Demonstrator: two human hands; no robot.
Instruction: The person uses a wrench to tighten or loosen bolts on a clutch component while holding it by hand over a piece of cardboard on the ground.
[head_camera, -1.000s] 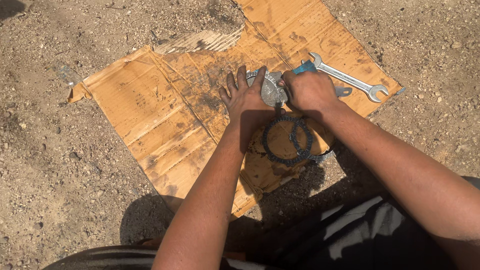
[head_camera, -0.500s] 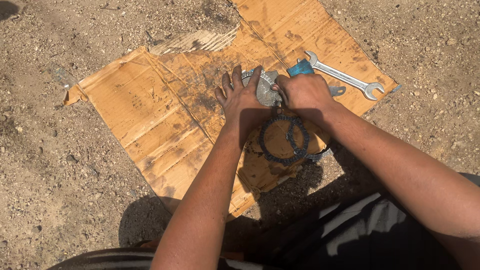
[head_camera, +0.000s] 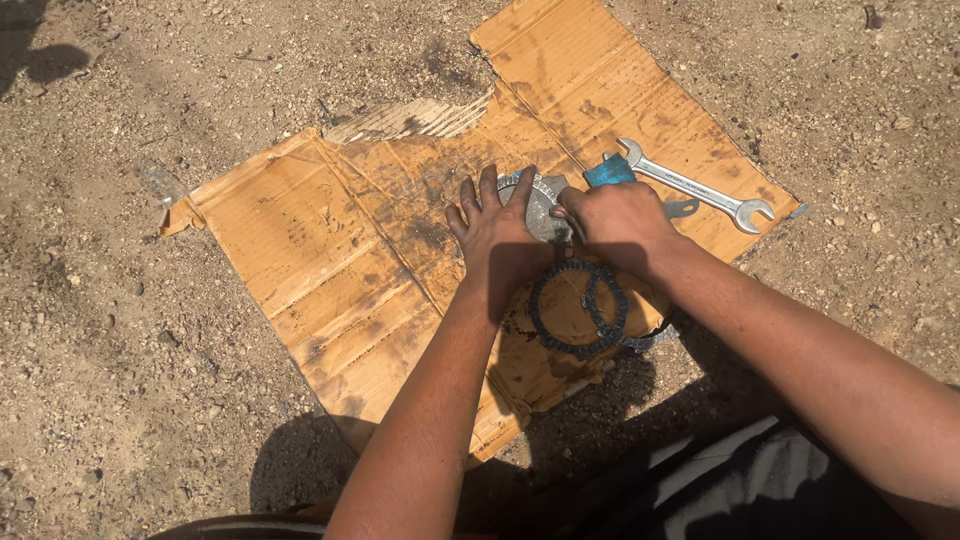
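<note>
A round toothed metal part lies on a stained sheet of cardboard. My left hand rests flat on it, fingers spread. My right hand is closed around a tool with a blue handle, pressed against the part's right side. Just below my hands lie dark toothed rings, overlapping each other on the cardboard.
A silver open-ended spanner lies on the cardboard right of my right hand. Sandy, stony ground surrounds the sheet. A torn cardboard flap sticks up at the far edge. Dark trousers with a white stripe show at the bottom.
Both hands have stayed on the metal part. My left hand's fingers shifted slightly over the part; the view drifted a little.
</note>
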